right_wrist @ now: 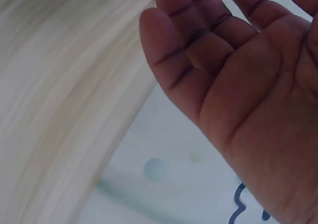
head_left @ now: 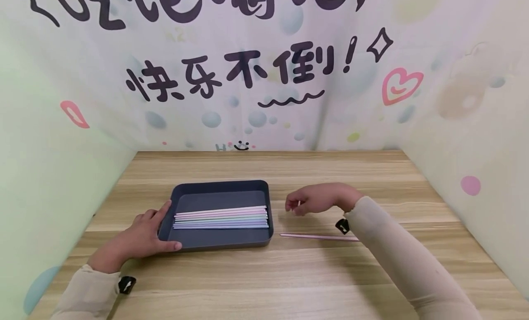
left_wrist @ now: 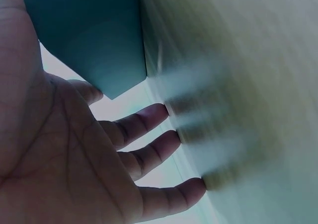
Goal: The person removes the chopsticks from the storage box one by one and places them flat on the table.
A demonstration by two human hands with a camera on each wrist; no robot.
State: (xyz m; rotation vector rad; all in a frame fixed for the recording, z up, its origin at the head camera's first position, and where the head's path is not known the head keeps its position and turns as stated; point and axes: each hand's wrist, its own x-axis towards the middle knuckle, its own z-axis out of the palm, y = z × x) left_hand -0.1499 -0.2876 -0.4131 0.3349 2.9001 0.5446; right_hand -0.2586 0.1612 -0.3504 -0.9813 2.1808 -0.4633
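A dark grey rectangular tray [head_left: 215,199] lies on the table, with several pastel chopsticks [head_left: 221,218] side by side in it. At the tray's left end my left hand [head_left: 142,232] spreads round the near corner, thumb on the front rim and a finger against the left side. In the left wrist view, its other fingers extend past the tray to the tabletop. Beyond the tray's right end, my right hand [head_left: 320,199] is above the table, fingers loosely bent; no held thing shows in the right wrist view. A pink chopstick [head_left: 307,236] lies below it, partly hidden by the sleeve.
The wood-grain table [head_left: 231,283] meets a printed cloth [head_left: 248,127] with lettering at the back. Pale side panels [head_left: 467,141] rise at left and right. Both wrists carry a small black device, such as the one on the right sleeve [head_left: 342,226].
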